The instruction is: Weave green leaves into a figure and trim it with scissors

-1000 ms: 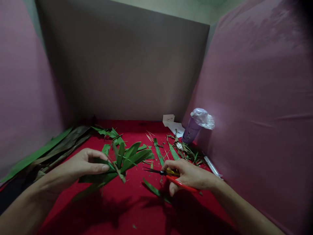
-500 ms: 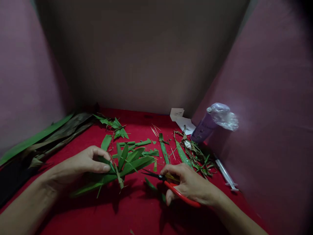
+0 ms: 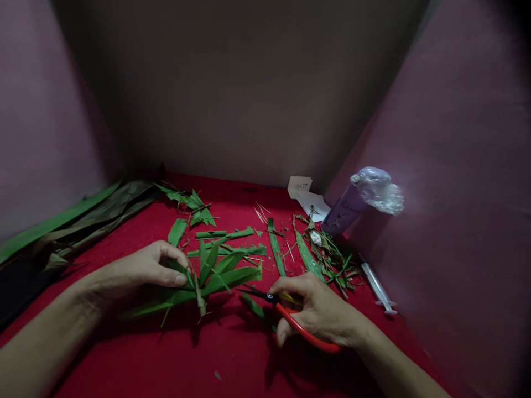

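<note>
Pinched between thumb and fingers, a bundle of green leaves pinned with thin sticks is held by my left hand. A short brown twig stands against the bundle, its lower end pointing toward me. My right hand grips red-handled scissors, the thumb below and fingers over the handles. Their dark blades point left, slightly parted, just short of the leaf tips. Under the scissors lies a loose green leaf piece, partly in shadow.
Cut leaf strips and thin sticks lie on the red cloth. At right are a pile of twigs, a syringe, a purple bottle and white cards. Long dry leaves lie left.
Both hands keep their hold on the leaf bundle and scissors, almost in place. The view has shifted slightly, so the things on the cloth appear a little higher.
</note>
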`<state>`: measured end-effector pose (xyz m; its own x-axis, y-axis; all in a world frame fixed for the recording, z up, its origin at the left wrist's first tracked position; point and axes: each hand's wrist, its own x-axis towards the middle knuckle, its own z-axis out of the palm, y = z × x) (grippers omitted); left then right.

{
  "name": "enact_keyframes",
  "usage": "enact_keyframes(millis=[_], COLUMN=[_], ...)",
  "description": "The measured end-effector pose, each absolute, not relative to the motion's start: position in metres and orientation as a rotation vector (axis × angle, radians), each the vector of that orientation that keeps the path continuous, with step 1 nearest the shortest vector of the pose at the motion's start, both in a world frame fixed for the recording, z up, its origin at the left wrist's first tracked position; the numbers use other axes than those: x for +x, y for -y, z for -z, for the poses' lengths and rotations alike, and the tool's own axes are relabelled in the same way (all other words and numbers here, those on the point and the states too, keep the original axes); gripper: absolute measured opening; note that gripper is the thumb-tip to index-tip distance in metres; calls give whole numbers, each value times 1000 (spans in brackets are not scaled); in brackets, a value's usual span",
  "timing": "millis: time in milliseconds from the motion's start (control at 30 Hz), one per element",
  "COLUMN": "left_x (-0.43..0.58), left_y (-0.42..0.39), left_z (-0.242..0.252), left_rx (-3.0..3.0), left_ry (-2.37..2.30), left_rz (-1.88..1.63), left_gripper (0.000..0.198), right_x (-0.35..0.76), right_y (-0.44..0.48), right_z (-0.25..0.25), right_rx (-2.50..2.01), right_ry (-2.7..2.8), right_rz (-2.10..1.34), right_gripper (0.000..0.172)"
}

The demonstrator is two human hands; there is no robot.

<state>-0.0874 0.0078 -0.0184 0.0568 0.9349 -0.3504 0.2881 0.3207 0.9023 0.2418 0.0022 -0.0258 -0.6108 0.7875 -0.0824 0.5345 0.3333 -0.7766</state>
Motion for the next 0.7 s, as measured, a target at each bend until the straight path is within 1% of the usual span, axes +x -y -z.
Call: enact_keyframes(millis=[233,467,700], left_x=[-88,-89,-86], left_y=[-5,-6,-6], left_z=[17,17,11], left_rx=[1195,1213,1180], left_ry=[-1429,-1400,-1375], left_rz=[-704,-694,-663], left_gripper=[19,18,16], right_x=[239,239,239], right_y=[-2,0,0], right_z=[25,29,32], right_rx=[-1138,-1051,-1056], right_ry=[2278,2146,2126], right_rz=[-1224,-1398,-1418], right_gripper=[45,39,38])
